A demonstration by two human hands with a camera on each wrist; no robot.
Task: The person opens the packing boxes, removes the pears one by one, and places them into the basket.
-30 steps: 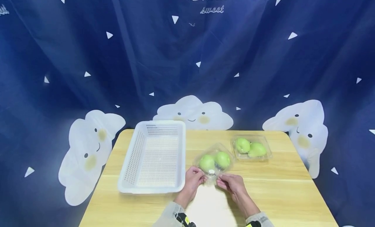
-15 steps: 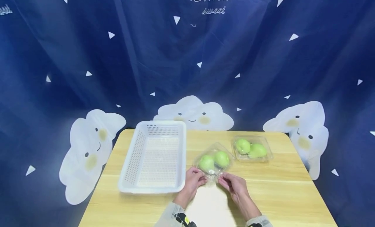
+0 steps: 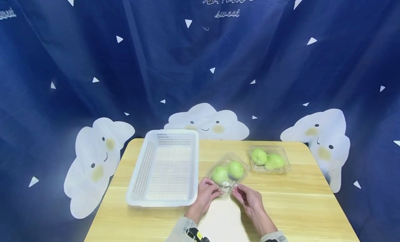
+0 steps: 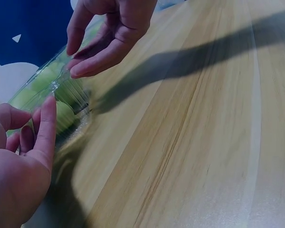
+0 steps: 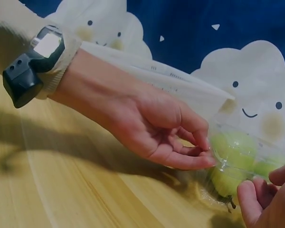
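Observation:
A clear plastic clamshell box (image 3: 229, 156) with two green fruits (image 3: 220, 174) inside stands between my hands on the table. My left hand (image 3: 207, 193) pinches its near edge between thumb and fingers, left of the front corner. On the other side of that corner, my right hand (image 3: 250, 198) pinches the edge with thumb and forefinger. The left wrist view has the left thumb and index finger (image 4: 48, 118) closed on the thin rim. In the right wrist view a dark stem (image 5: 232, 204) shows on one fruit. The lid lies over the fruit.
A white perforated plastic basket (image 3: 193, 165) stands left of the box, close beside my left forearm. Behind and right is a second clear box (image 3: 285, 165) holding two green fruits (image 3: 274, 161). A blue curtain (image 3: 200, 61) with clouds hangs behind the wooden table (image 3: 297, 207).
The fingers of both hands have shifted slightly along the box's near edge, and the lid's front corner sits lower over the fruit. The basket and second box stay where they were.

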